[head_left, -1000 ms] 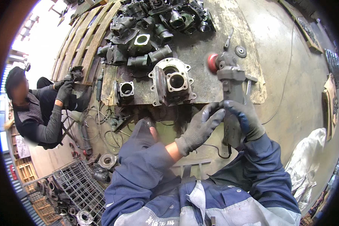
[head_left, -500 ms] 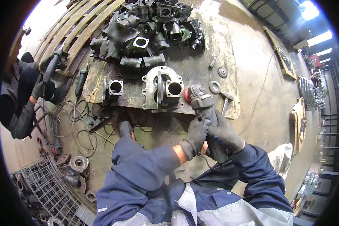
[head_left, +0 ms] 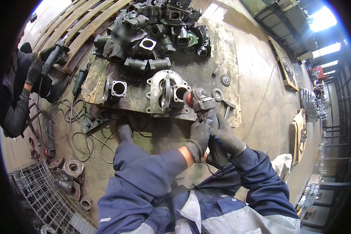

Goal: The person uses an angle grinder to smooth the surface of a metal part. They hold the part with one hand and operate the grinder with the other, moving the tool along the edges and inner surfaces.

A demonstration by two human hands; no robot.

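Dark grey is the angle grinder (head_left: pixel 204 103) with a red round disc (head_left: pixel 189 98), and both gloved hands grasp it: the left hand (head_left: pixel 199 134) near its head, the right hand (head_left: pixel 230 138) around the body beside it. Ahead-left of the grip stands the pale-grey metal housing with lobed flange (head_left: pixel 155 86); the disc is at its smaller flange, but I cannot tell if they touch. To work well, I think, the wrists should stay firm and the pressure light and even. Just ahead-right of the grip, a grey hammer (head_left: pixel 229 104) and a pale metal ring (head_left: pixel 217 94) could hinder a swing. Farther ahead, a heap of black castings (head_left: pixel 168 46) limits the reach.
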